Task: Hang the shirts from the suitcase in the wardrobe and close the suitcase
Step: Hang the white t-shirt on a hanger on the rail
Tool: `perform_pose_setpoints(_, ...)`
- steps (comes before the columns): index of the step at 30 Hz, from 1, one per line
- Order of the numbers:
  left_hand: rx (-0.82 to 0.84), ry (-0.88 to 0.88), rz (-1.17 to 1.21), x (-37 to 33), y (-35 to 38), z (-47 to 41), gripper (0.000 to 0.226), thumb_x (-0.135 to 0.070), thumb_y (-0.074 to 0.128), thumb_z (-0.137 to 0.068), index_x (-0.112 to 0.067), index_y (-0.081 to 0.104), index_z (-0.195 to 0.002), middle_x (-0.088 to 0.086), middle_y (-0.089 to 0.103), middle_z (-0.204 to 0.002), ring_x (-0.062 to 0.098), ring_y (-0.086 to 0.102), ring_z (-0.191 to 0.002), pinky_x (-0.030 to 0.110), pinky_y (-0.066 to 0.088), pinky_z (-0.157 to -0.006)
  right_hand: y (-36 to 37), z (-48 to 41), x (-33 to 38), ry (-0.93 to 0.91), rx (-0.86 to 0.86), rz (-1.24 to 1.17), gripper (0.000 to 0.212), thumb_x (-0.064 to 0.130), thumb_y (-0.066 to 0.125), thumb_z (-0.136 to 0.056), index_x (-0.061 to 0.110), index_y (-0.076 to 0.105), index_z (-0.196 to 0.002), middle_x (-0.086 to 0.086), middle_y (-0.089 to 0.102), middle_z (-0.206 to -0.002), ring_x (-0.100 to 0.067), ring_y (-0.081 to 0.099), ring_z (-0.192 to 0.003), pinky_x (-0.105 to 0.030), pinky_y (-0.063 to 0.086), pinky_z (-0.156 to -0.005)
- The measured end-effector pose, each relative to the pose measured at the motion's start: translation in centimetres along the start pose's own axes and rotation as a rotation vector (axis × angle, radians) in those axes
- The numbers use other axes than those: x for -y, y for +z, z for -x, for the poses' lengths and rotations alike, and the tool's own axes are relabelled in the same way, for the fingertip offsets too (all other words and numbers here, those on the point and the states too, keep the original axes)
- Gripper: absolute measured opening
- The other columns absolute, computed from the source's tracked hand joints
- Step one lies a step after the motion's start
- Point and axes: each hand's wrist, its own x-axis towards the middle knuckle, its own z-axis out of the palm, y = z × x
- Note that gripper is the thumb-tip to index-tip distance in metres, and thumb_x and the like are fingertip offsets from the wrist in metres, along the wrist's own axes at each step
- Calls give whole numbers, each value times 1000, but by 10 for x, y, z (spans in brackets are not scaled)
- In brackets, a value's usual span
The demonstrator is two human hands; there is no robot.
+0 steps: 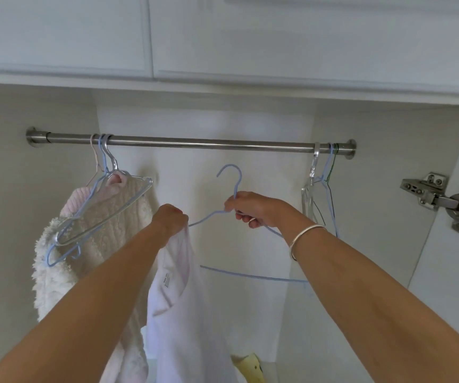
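Nearest, two bare forearms, cut off at the lower edge. On the right wrist, a silver bangle.

Between the forearms, a white shirt, hanging from the left hand, fingers clenched round a bunch of cloth at one shoulder. Fingertips themselves hidden behind the knuckles. Neckline and a printed label in sight, hem lost below the frame.

Just right of that, the right hand, fingers wrapped round the neck of a pale blue wire hanger, just under its hook. Hook free in the air, below the rail and not touching it. One hanger shoulder running toward the left fist, its tip hidden there; cannot tell whether inside the cloth. Other shoulder behind the right wrist, bottom bar partly behind shirt and forearm.

At the bottom edge, something yellow, cropped, not identifiable.

Farther in, a steel rail across the wardrobe. At its left end, a fluffy cream garment and several bare hangers, tangled, count unclear. At its right end, more thin hangers, hard to separate. Far right, a metal hinge, partly cut by the frame. Above, closed white cupboard doors.
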Motion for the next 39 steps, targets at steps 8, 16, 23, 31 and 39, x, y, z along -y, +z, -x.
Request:
perform_pose_setpoints(8,-116,-131,-175,47,-35,9,38,-19,56,-95,7,52,-122,22,56,-124,36,55,-116,37,46,-88,2,12,13,-59,-178,205,30,20,47,-94,12,70,-76,-3,49,-62,-15,37,-52,-22,29,-46)
perform_pose_setpoints(16,-147,-112,-169,55,-65,11,24,-14,57,-93,-2,48,-75,10,52,-77,28,55,-86,30,44,-60,-6,36,16,-99,-357,187,30,23,55,-85,14,61,-57,-1,40,-57,-14,33,-48,-22,26,-45)
perform_pose_setpoints(23,-56,35,-89,14,-48,23,46,-33,59,-92,7,61,-115,25,64,-115,37,62,-105,39,51,-86,22,42,18,-156,-240,178,38,35,55,-94,15,65,-64,-1,41,-59,-13,37,-52,-21,31,-51)
perform_pose_setpoints(31,50,182,268,-44,-34,44,31,-26,60,-92,3,67,-86,23,70,-89,34,69,-80,39,59,-77,76,31,32,-17,-163,-345,34,29,34,-99,14,50,-73,-1,39,-59,-11,28,-47,-14,22,-33)
perform_pose_setpoints(39,109,486,-47,-59,-55,49,22,-7,58,-84,-13,74,-97,3,64,-101,16,55,-93,24,46,-84,57,27,36,-123,-443,-469,35,26,41,-92,14,49,-60,-1,46,-56,-15,37,-48,-25,26,-48)
